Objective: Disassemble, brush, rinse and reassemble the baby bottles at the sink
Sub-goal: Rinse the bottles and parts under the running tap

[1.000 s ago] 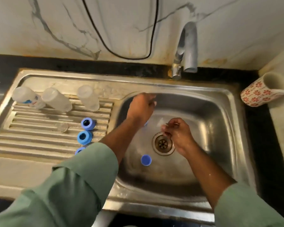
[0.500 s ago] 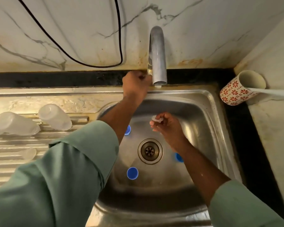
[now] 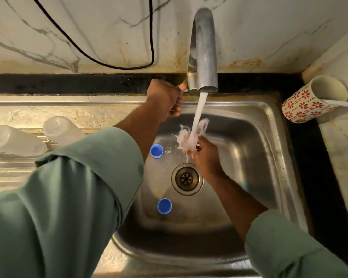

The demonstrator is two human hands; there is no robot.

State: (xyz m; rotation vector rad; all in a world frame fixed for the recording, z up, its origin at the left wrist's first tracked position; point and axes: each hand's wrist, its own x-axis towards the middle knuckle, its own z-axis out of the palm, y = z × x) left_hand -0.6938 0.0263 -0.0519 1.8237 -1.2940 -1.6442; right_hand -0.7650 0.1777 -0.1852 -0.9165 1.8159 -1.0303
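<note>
Water's running now, where half a second ago the tap [image 3: 203,51] was dry. My left hand [image 3: 165,97] grips its handle at 12 o'clock; right hand [image 3: 203,155] fingers pinch the clear teat [image 3: 186,138] in the stream. Rinse underway; blue caps [image 3: 156,151] wait in the sink [image 3: 269,137].

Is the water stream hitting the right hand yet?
Touching. The head view shows the water stream landing on the right hand and splashing off its fingertips.
</note>
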